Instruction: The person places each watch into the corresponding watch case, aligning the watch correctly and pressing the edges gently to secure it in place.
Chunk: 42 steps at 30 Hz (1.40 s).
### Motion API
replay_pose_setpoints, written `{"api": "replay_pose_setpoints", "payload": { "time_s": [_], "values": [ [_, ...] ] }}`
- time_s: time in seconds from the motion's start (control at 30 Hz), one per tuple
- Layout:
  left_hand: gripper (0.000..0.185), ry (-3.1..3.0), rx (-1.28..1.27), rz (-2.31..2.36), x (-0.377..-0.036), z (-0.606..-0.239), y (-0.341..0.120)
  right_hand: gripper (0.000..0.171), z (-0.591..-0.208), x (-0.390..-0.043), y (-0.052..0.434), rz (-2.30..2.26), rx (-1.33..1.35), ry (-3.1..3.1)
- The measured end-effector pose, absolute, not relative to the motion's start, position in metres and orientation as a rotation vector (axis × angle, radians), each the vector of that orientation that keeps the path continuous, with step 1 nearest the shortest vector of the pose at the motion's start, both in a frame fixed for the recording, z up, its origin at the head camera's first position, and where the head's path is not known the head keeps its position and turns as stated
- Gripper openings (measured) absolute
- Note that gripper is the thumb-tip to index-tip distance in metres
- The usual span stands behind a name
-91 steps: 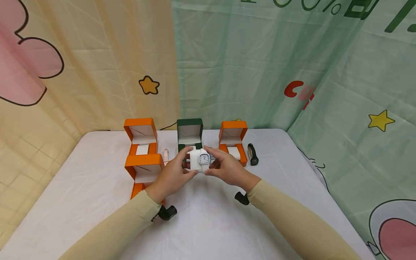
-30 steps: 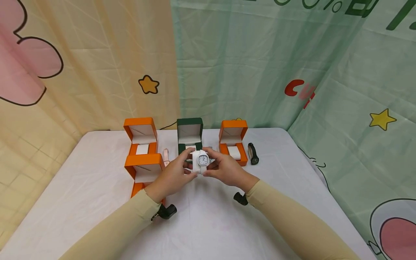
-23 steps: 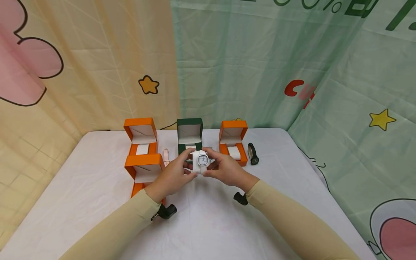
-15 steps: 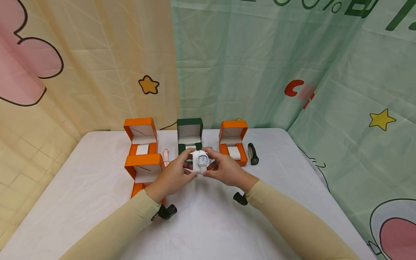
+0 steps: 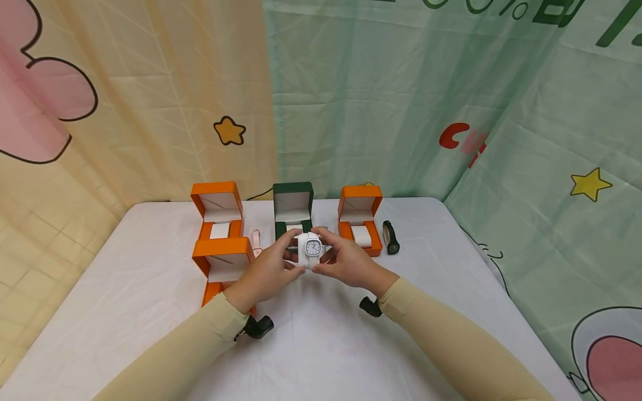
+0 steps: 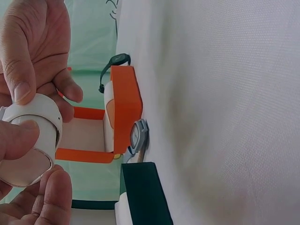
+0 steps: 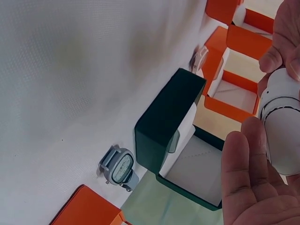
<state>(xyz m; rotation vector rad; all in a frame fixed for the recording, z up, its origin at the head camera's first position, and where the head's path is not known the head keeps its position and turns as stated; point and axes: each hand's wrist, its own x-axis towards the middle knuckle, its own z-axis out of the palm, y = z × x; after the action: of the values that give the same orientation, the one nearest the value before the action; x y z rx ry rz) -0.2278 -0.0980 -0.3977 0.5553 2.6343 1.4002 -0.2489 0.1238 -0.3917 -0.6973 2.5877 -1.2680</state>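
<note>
A white wristwatch (image 5: 313, 248) with a squarish dial is wrapped around a white watch cushion (image 5: 302, 255), held up off the table in front of the green box. My left hand (image 5: 271, 272) grips the cushion's left end between thumb and fingers. From the other side, my right hand (image 5: 357, 262) pinches the watch, its thumb on the strap (image 6: 29, 110) in the left wrist view. In that view the cushion's round end (image 6: 23, 168) faces the camera. The strap encircles the cushion near the right hand. Fingers hide part of the cushion's underside.
Open orange watch boxes stand at left back (image 5: 214, 188), left front (image 5: 220, 247) and right (image 5: 360, 191), around an open green box (image 5: 293, 187). A black watch (image 5: 390, 238), a pink watch (image 5: 256, 239) and a grey-blue watch (image 7: 121, 165) lie on the white-covered table (image 5: 321, 351).
Compared with three seconds ago, the cushion sits slightly farther right and the watch slightly farther left, so less cushion shows beside the dial. Over the last second the hands barely move.
</note>
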Motion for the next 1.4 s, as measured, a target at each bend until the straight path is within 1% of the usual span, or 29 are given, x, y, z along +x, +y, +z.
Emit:
{"api": "replay_pose_setpoints", "payload": {
  "time_s": [0.77, 1.07, 1.4],
  "values": [
    [0.087, 2.627, 0.56, 1.409, -0.2273, -0.3967, -0.096, 0.077, -0.394, -0.2494, 0.1217, -1.273, -0.727, 2.579],
    [0.087, 2.66, 0.561, 1.383, -0.2277, -0.3955, -0.0965, 0.088, -0.3932, -0.249, 0.1205, -1.281, -0.726, 2.575],
    [0.087, 2.65, 0.555, 1.39, -0.2288, -0.3956, -0.0973, 0.084, -0.3949, -0.2483, 0.1207, -1.268, -0.756, 2.605]
  ]
}}
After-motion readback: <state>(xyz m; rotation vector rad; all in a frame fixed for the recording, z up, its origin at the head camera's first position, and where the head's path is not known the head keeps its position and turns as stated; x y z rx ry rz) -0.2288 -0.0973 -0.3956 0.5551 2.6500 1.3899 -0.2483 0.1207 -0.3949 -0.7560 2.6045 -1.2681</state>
